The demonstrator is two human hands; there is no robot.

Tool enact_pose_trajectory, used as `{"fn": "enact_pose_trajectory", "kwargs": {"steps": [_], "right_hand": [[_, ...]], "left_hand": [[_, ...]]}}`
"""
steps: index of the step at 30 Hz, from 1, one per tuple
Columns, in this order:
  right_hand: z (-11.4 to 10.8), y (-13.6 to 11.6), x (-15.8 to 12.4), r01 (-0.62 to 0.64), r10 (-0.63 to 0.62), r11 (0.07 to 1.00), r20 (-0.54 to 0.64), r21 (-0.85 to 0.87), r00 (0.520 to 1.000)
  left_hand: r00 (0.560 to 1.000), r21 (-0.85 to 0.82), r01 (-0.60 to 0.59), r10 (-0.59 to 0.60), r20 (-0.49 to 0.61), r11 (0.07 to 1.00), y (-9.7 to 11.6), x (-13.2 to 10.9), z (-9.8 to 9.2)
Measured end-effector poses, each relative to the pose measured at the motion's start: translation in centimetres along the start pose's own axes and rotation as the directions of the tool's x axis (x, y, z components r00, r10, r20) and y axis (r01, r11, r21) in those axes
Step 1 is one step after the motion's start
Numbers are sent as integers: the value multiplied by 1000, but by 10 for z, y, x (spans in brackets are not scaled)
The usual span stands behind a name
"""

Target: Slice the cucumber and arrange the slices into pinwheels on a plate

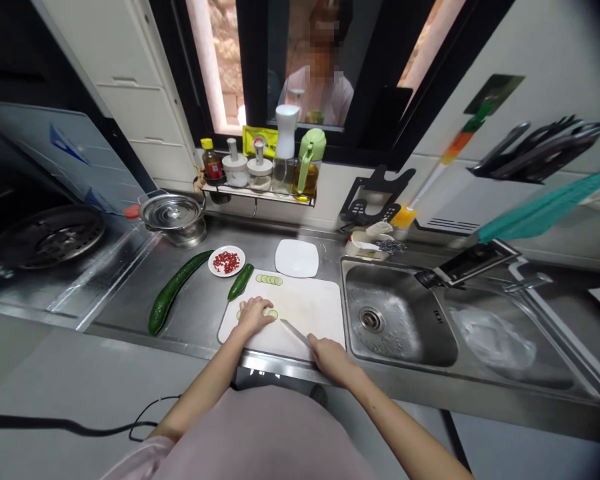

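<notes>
Cucumber piece point(274, 315) left of the cutting board's point(325, 308) middle is pinched under the left hand point(254, 315), likely against rolling, while the right hand point(330, 357) wraps the knife point(296, 331) at the board's near right, presumably for control.

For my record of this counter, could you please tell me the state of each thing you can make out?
Left hand: bent over the cutting board
Right hand: closed on the knife
Knife: blade over the board
Cucumber slices: cut, in a row
Long cucumber: uncut, lying down
Short cucumber: lying down
Small plate: holding red pieces
Steel pot: covered
Yellow-capped bottle: closed, upright
Sink basin: wet
Plastic bag: crumpled
</notes>
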State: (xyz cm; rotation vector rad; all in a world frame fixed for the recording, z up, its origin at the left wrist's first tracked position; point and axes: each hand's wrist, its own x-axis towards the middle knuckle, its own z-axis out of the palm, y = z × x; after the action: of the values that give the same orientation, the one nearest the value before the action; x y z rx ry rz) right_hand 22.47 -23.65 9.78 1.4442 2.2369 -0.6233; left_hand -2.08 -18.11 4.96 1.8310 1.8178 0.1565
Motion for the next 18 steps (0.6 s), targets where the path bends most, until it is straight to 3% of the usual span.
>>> {"fn": "enact_pose_trajectory", "kwargs": {"steps": [4, 8, 18], "right_hand": [[5, 13, 1, -38, 49, 989, -71, 144, 996], [13, 23, 8, -84, 116, 971, -131, 226, 985], [15, 27, 20, -90, 123, 970, -135, 227, 983]], "left_hand": [[995, 21, 77, -76, -72, 997, 6, -2, 3], [993, 9, 83, -82, -79, 997, 11, -2, 4], [994, 19, 88, -87, -69, 996, 14, 1, 5]]}}
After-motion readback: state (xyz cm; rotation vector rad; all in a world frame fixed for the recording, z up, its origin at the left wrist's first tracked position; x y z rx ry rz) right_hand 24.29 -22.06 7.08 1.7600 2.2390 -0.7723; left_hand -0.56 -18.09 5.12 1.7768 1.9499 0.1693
